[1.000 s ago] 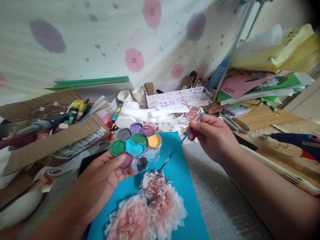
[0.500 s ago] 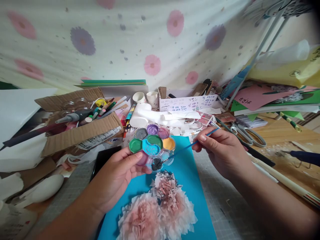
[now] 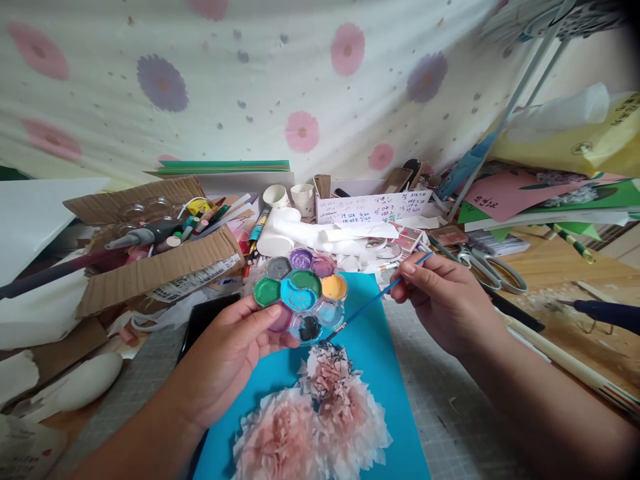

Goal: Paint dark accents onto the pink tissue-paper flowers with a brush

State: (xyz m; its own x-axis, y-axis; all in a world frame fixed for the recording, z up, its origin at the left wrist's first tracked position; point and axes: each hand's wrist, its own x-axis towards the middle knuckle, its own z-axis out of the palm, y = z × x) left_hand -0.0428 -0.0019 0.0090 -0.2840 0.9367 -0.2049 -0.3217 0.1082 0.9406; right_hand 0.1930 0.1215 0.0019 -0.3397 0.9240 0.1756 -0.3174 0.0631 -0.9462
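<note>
My left hand point(image 3: 250, 330) is closed on the edge of a clear flower-shaped paint palette point(image 3: 303, 293), thumb on top. Its wells hold green, turquoise, purple, grey, yellow and black paint. Pinched in my right hand point(image 3: 440, 297) is a thin blue paintbrush point(image 3: 375, 299), slanting down to the left. Its dark tip is just below the palette, at the top of the tissue-paper flowers point(image 3: 327, 367); whether it touches them I cannot tell. These pink-and-white flowers lie on a blue sheet point(image 3: 385, 373), and the uppermost has black-tinged edges.
A torn cardboard box point(image 3: 165, 273) with markers and tools stands at left. Behind are paper cups point(image 3: 303, 199) and white paper scraps. Scissors point(image 3: 493, 267) and a blue glue gun point(image 3: 607, 313) lie at right. A grey cutting mat point(image 3: 440, 427) is under the blue sheet.
The brush tip has left the black paint well and moved down to the top edge of the upper flower. My left hand holds the palette nearly still; the view has shifted slightly.
</note>
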